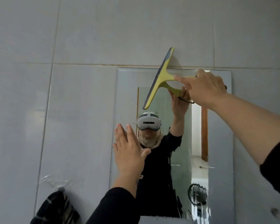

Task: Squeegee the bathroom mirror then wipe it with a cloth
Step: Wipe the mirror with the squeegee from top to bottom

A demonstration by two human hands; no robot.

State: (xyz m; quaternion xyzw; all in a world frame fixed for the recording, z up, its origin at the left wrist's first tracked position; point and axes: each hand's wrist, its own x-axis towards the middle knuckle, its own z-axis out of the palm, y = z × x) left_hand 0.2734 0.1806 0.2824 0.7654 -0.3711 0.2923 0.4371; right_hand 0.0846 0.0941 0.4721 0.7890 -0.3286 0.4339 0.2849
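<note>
The right hand [204, 88] has its grip wrapped around the handle of the yellow-green squeegee [160, 78], forefinger stretched along it. The blade tilts across the mirror [220, 126] top edge, its upper end over the wall tiles [71, 94]. The left hand [129, 152] is spread flat and holds nothing, at the mirror's left edge; a dark checked cloth [55, 209] hangs low on the left wall.

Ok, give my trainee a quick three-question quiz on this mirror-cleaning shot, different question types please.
1. True or false: the right hand holds the yellow-green plastic squeegee.
2. Where does the squeegee blade's top end sit? A) on the grey wall tile above the rectangular frameless mirror B) at the mirror's bottom edge C) on a shelf
3. Fill in: the left hand is open and flat at the mirror's ____ edge.

Key: 1 true; 2 A; 3 left. The dark checked cloth hangs unused at lower left.
</note>
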